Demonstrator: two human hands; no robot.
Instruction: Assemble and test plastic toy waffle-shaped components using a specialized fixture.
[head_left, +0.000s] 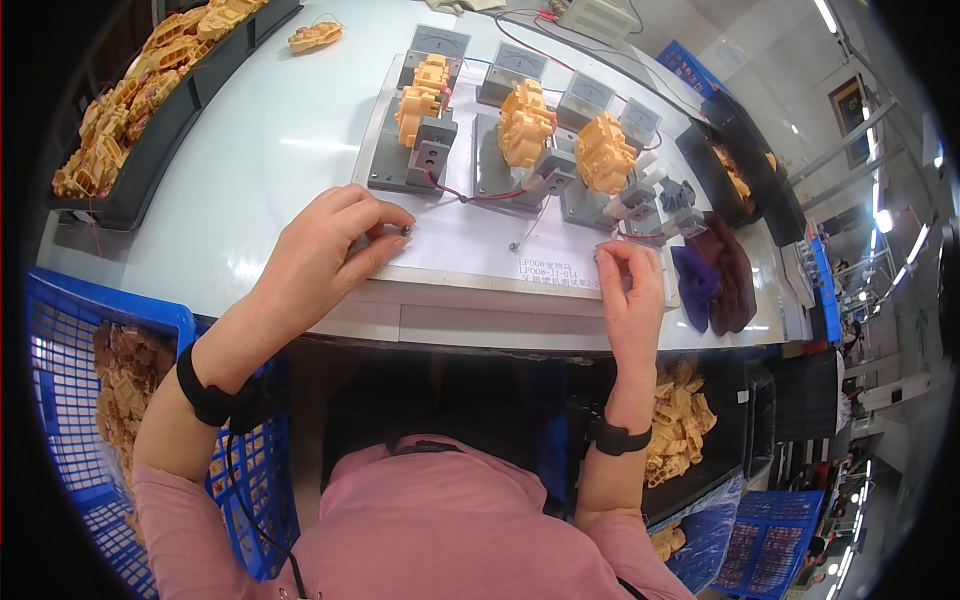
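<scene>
Pink sleeves come up from the lower edge, and our two hands rest on the white counter [250,180] at its near edge. Our left hand [325,250] is pinched narrow: thumb and fingers close on a small metal button [406,230] set in the pale base plate [470,255]. Our right hand [630,285] is pinched the same way on a second small fitting at the plate's right end; what exactly sits between those fingertips we cannot tell. Between the two hands a loose wire end [514,245] lies on the plate.

Just beyond the fingertips stand three grey fixtures, each carrying a yellow plastic assembly: the left one [420,100] past our left hand, the middle one [524,122], and the right one [603,152] past our right hand. Red wires [470,195] run from their clamps. Behind them sits a row of grey meters [515,65].

We judge the step to be a two-hand press with the parts already seated. The next move calls for holding both contacts steady and reading the meters.

Further off, left of our left hand, a black tray [150,140] holds more yellow parts; a dark cloth [725,275] lies right of our right hand.
</scene>
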